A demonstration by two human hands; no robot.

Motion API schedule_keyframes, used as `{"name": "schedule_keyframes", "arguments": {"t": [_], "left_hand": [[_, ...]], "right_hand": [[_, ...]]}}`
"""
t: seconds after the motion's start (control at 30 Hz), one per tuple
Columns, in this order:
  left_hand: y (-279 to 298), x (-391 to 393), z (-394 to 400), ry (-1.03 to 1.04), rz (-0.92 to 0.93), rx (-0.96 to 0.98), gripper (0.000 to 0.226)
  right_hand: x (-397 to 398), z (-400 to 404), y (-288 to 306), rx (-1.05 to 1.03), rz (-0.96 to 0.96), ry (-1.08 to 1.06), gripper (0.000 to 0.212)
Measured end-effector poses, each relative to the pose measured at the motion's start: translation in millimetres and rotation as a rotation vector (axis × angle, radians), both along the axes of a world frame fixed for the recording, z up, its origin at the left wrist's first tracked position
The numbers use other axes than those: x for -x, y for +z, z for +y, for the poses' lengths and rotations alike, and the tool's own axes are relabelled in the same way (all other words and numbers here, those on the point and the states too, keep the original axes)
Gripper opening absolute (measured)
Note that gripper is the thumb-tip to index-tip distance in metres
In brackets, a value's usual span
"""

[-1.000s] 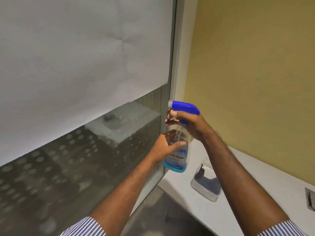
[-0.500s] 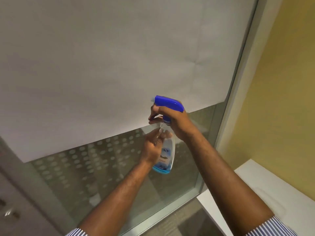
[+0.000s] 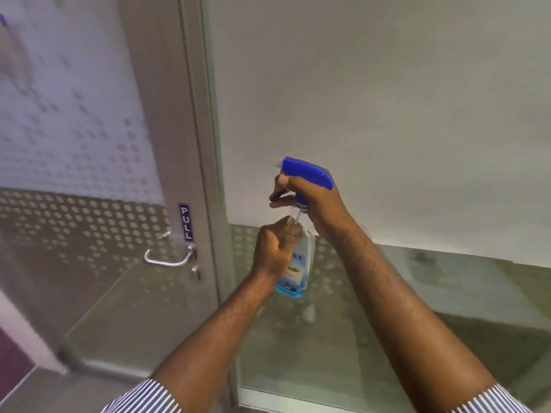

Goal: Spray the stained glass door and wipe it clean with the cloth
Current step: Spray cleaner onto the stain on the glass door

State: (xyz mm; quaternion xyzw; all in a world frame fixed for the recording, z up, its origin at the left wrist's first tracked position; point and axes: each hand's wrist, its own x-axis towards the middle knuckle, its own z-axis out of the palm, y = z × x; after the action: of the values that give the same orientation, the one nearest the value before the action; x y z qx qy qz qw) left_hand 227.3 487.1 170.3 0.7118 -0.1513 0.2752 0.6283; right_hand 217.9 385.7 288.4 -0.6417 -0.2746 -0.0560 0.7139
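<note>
Looks like an office interior, I'm facing a glazed partition. Metal-framed glass door (image 3: 74, 174) on my left has dotted frosted film, a blue PULL sign (image 3: 185, 222) on the frame (image 3: 179, 129), and a steel lever handle (image 3: 168, 259) just below it. Fixed glass panel (image 3: 387, 308) beside it is covered up top by a white blind (image 3: 372, 99). Striped shirt cuffs (image 3: 149, 397) fit office wear.

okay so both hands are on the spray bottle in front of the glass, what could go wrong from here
1. The nozzle faces the panel beside the door, so spray may miss the door's glass.
2. The right hand and left hand both hold the spray bottle, and no cloth is in view; liquid could run before wiping.
</note>
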Motion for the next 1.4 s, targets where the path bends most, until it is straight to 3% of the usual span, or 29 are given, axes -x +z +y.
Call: {"name": "schedule_keyframes", "arguments": {"t": [0.2, 0.4, 0.7, 0.83, 1.0, 1.17, 1.33, 1.4], "left_hand": [[-5, 18, 113, 0.189, -0.062, -0.005, 0.05], [-1, 52, 235, 0.3, -0.041, -0.021, 0.053], [20, 100, 405, 0.364, -0.029, -0.008, 0.049], [30, 113, 469, 0.367, -0.039, -0.017, 0.053], [37, 115, 533, 0.337, -0.087, -0.014, 0.075], [44, 90, 587, 0.301, -0.004, -0.008, 0.094], [66, 56, 620, 0.344, -0.023, 0.021, 0.046], [71, 35, 634, 0.327, -0.05, 0.013, 0.047]], "right_hand": [[-2, 113, -3, -0.006, 0.02, 0.202, 0.018], [16, 232, -1, -0.031, 0.043, 0.393, 0.014], [51, 404, 15, -0.006, -0.048, 0.493, 0.019], [59, 465, 21, 0.024, -0.124, 0.605, 0.019], [63, 525, 19, -0.114, 0.043, 0.821, 0.017], [46, 578, 28, -0.098, 0.006, 0.622, 0.007], [5, 623, 41, -0.123, 0.006, 0.471, 0.005], [-16, 639, 48, -0.14, -0.004, 0.404, 0.006]]}}
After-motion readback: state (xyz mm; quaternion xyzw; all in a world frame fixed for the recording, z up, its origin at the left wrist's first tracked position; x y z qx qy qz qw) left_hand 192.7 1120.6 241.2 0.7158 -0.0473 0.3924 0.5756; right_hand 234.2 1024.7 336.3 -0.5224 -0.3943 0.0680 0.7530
